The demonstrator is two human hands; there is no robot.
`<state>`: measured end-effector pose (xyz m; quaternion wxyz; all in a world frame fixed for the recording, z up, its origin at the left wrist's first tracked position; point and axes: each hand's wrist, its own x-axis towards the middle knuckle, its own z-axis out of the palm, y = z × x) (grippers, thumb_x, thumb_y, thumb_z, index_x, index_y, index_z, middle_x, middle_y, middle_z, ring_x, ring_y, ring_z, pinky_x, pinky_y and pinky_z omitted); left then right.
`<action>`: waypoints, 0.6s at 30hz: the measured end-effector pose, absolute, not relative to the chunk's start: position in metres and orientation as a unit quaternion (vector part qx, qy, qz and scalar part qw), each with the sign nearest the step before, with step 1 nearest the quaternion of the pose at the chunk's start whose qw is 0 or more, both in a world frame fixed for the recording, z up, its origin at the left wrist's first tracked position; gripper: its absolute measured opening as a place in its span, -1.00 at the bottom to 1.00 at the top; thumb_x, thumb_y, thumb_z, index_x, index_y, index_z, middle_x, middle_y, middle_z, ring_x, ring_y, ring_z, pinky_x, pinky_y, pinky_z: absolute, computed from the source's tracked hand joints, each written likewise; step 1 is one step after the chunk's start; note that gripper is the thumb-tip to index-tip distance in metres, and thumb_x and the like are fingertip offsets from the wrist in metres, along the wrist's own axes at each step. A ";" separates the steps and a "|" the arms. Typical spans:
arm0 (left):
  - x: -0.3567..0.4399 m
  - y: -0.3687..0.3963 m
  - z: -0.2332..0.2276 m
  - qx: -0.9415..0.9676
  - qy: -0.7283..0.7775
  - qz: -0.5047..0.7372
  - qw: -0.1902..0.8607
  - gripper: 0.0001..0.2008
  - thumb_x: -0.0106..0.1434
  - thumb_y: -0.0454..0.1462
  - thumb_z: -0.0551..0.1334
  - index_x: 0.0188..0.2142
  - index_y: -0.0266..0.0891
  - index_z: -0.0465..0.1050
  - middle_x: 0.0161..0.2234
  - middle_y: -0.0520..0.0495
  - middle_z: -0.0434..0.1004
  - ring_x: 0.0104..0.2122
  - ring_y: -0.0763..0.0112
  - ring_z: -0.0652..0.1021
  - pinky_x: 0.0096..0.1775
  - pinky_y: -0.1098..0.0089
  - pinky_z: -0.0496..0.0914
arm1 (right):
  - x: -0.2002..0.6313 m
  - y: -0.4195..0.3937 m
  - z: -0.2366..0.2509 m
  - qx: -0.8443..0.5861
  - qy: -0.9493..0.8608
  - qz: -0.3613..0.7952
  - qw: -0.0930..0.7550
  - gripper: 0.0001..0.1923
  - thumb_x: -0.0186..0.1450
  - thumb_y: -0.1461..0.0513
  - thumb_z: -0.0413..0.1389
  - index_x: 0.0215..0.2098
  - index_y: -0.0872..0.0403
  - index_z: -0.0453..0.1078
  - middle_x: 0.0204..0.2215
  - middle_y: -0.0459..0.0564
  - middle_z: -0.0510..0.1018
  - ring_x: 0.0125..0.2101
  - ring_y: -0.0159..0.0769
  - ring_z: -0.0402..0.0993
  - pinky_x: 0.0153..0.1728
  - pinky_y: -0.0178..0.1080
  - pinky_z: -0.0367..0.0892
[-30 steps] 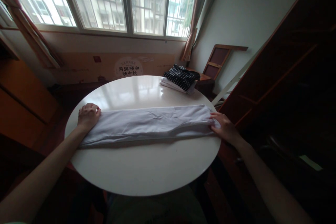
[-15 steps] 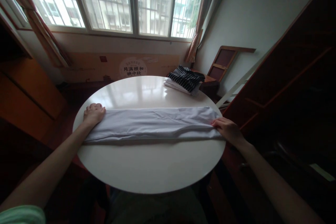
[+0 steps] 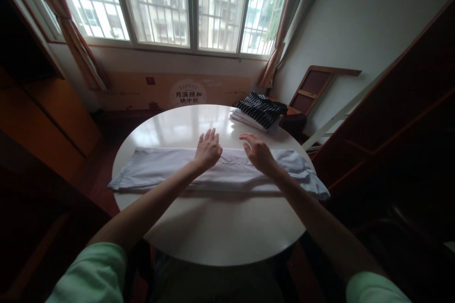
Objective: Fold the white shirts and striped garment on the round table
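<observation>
across the middle of a round white bench [image 3: 227,227], a folded white garment [image 3: 234,173] is laid out as a long, narrow strip running from left to right. the left rim is slightly overhung by one end; the right rim is crossed by the other, where the cloth is gathered into loose folds. shallow wrinkles are seen along its surface.

both hands are placed over the middle of the strip, near each other but apart, and nothing is gripped by either. the left hand [image 3: 208,151] is held with its back upward, its fingers extended and slightly parted toward the far side of the bench. the right hand [image 3: 259,150] is held with its fingers loosely curved and its thumb set apart from them. whether the cloth is touched by either cannot be told from this angle. light green sleeves [image 3: 90,272] are worn on both arms.

at the far right of the bench, a black-and-white striped cloth [image 3: 263,109] is stacked on folded white cloth [image 3: 243,119]. beyond the bench, a printed panel [image 3: 142,90] is seen below a barred window [image 3: 220,14], which is flanked by curtains [image 3: 83,54].
</observation>
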<state>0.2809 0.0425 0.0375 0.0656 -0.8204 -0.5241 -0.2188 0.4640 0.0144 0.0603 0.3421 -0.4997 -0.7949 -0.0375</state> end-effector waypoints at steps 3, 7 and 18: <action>0.299 0.043 0.028 -0.839 -0.500 -0.209 0.046 -0.51 0.24 -0.30 -0.07 0.14 -0.48 0.12 0.22 -0.39 0.02 0.22 0.08 0.06 0.16 0.09 0.01 | 0.430 0.030 0.037 -0.489 -0.816 0.011 0.307 -0.60 0.22 0.33 -0.15 0.00 0.19 0.28 -0.01 0.15 0.40 0.02 -0.18 0.27 0.08 -0.13 0.14; 0.293 0.045 0.003 -0.868 -0.483 -0.113 -0.026 -0.48 0.25 -0.31 -0.10 0.17 -0.56 0.08 0.20 -0.41 0.07 0.20 0.12 0.13 0.17 0.19 0.04 | 0.417 0.037 0.000 -0.496 -0.836 0.040 0.233 -0.54 0.30 0.27 -0.20 0.11 0.29 0.18 0.07 0.21 0.33 0.07 -0.20 0.23 0.12 -0.15 0.09; 0.222 0.057 0.000 -0.827 -0.558 -0.054 -0.040 -0.40 0.32 -0.08 -0.23 0.21 -0.43 0.02 0.24 -0.26 0.01 0.24 0.24 0.05 0.19 0.25 -0.03 | 0.482 0.028 -0.009 -0.556 -0.824 -0.003 0.110 -0.33 0.32 -0.05 -0.27 0.18 0.25 0.11 0.19 0.22 0.15 0.20 -0.10 0.03 0.16 -0.06 -0.03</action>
